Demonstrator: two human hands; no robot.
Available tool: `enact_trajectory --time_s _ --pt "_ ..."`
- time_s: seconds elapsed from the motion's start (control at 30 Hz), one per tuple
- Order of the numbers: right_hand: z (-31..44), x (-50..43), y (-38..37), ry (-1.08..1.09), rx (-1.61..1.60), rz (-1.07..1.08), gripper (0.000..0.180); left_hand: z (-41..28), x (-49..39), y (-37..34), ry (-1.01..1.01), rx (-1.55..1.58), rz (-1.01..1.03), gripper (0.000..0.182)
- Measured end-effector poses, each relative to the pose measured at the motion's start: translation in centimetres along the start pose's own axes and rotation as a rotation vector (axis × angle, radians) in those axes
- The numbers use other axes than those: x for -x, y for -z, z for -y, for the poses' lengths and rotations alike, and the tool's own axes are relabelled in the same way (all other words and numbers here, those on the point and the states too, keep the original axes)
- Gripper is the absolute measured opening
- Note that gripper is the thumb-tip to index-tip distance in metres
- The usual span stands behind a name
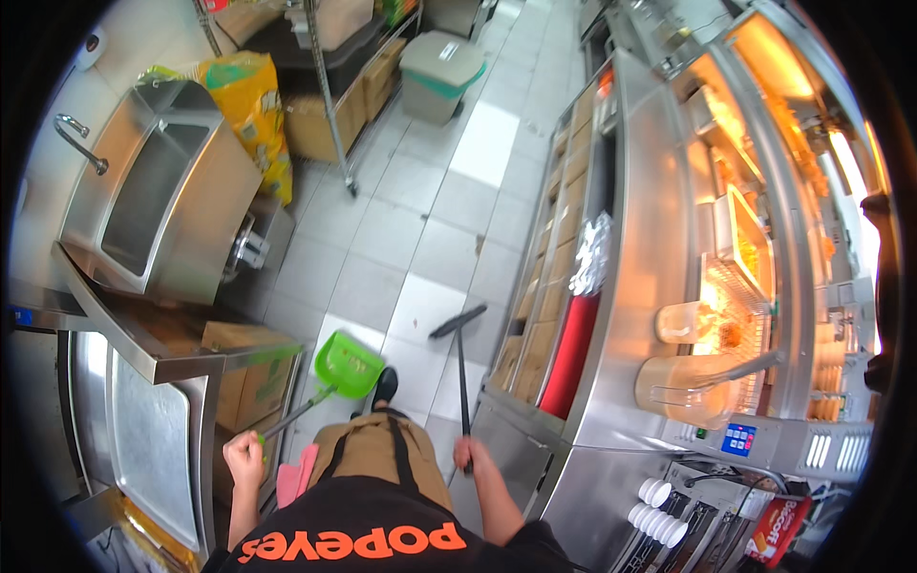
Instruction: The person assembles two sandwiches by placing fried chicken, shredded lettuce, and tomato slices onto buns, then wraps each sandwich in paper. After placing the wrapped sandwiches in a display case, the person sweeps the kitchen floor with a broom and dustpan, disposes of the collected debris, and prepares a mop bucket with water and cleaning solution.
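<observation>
My left hand point(244, 458) grips the handle of a green long-handled dustpan point(349, 364). The pan hangs low over the tiled floor, just left of my shoe point(385, 387), with small bits of debris in it. In my right hand point(473, 454) is the dark handle of a broom point(462, 372). Its narrow black head point(458, 321) lies at the floor ahead of me, to the right of the dustpan and apart from it. Whether the broom head touches the tiles is hard to tell.
At left stand a steel sink point(161, 193), a yellow bag point(251, 107) and a wheeled wire rack point(329, 107). A lidded grey bin point(437, 79) is farther along the aisle. A steel counter point(637, 215) with food pans under warm lamps runs along the right, boxes point(566, 193) shelved beneath.
</observation>
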State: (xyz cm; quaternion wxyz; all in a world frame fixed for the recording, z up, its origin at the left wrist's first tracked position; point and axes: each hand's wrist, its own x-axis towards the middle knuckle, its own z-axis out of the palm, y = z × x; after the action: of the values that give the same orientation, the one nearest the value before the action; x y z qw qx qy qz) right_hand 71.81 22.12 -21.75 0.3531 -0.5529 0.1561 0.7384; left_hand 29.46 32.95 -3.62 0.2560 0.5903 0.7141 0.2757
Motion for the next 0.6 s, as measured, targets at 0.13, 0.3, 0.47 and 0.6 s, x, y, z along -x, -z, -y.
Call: enact_trajectory --time_s 0.13,0.3,0.47,0.6 --pt "-7.5 8.7 3.2 -0.454 -0.342 -0.028 0.041 1.3 1.3 0.3 -0.029 0.042 -0.021 0.027" --pt "-8.8 7.6 2.4 -0.224 -0.577 0.053 0.03 3.0 5.4 1.5 -0.004 0.048 -0.081 0.028" --pt "-4.4 -4.1 -6.3 -0.144 -0.76 0.128 0.017 4.1 12.0 4.5 0.014 0.007 -0.187 0.029" --pt "0.3 -11.4 -13.0 -0.187 -0.606 0.319 0.018 5.1 18.0 6.4 0.126 0.005 -0.297 0.031"
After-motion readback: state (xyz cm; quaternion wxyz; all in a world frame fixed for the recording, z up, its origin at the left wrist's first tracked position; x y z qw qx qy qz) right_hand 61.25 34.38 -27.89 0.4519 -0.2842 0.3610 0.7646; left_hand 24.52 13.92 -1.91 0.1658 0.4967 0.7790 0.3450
